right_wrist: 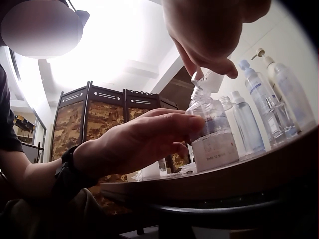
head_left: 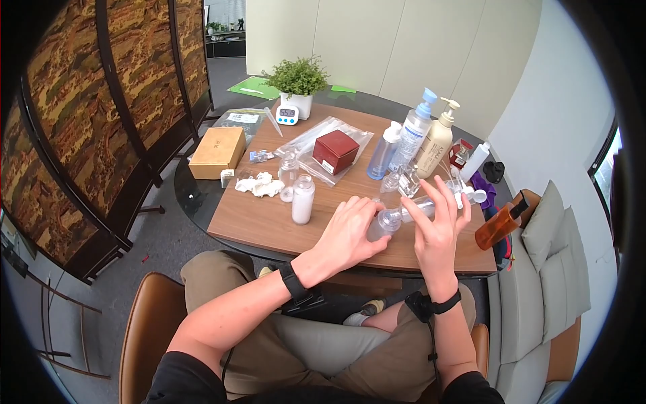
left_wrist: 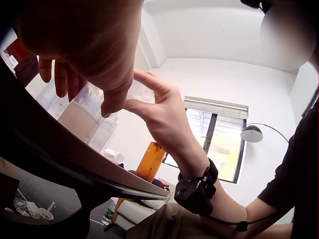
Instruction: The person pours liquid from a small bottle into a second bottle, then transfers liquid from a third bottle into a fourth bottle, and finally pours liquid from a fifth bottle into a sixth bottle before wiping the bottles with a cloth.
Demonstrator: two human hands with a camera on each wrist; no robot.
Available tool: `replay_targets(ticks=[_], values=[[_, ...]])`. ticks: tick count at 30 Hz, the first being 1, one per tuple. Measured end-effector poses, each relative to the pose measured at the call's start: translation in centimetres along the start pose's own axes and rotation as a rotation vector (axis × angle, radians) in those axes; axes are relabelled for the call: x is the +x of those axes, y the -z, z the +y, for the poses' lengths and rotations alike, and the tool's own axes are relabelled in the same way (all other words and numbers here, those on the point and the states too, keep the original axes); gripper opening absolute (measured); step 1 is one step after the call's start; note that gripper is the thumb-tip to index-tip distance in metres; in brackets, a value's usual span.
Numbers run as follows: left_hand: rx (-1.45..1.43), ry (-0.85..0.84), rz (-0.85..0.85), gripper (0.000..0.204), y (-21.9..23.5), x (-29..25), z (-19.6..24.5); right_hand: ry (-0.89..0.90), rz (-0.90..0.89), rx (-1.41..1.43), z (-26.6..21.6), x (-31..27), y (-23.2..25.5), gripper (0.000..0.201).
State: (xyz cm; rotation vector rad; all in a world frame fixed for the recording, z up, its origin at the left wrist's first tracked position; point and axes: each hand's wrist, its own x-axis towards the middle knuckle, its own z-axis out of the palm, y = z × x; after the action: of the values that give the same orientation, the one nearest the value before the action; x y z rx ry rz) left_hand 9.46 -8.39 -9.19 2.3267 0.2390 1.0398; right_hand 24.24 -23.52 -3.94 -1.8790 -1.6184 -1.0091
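My left hand grips a clear bottle standing at the table's front edge, thumb and fingers on its sides. Cloudy liquid fills its lower part, and the threaded neck is bare. My right hand pinches a clear plastic piece between thumb and forefinger, its other fingers spread. That piece is tilted just above the bottle's neck; whether the two touch I cannot tell. In the left wrist view my right hand is beside my left hand, which partly hides the bottle.
A white-filled bottle, crumpled tissue and a dark red box are to the left. Pump bottles stand behind the hands; an amber bottle is at the right edge. A cardboard box and plant are farther back.
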Motion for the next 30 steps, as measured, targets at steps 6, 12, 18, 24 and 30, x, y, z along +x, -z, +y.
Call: replay_targets(ticks=[6, 12, 18, 24, 30], values=[[-0.007, 0.044, -0.043, 0.052, 0.2, 0.1, 0.1, -0.003, 0.028, -0.010, -0.3, 0.3, -0.1, 0.047], [0.000, -0.033, 0.037, 0.051, -0.4, 0.0, -0.3, 0.013, 0.056, 0.004, -0.2, 0.3, -0.6, 0.053], [0.002, -0.040, 0.037, 0.052, -0.4, 0.0, -0.3, 0.000, 0.093, 0.041, -0.6, 0.7, -0.7, 0.045], [-0.004, -0.035, 0.044, 0.052, -0.5, 0.0, -0.5, 0.024, 0.079, 0.076, -0.5, 0.6, -0.9, 0.045], [-0.003, 0.013, -0.006, 0.053, -0.1, 0.1, 0.0, 0.033, 0.093, 0.103, -0.6, 0.8, -1.0, 0.045]])
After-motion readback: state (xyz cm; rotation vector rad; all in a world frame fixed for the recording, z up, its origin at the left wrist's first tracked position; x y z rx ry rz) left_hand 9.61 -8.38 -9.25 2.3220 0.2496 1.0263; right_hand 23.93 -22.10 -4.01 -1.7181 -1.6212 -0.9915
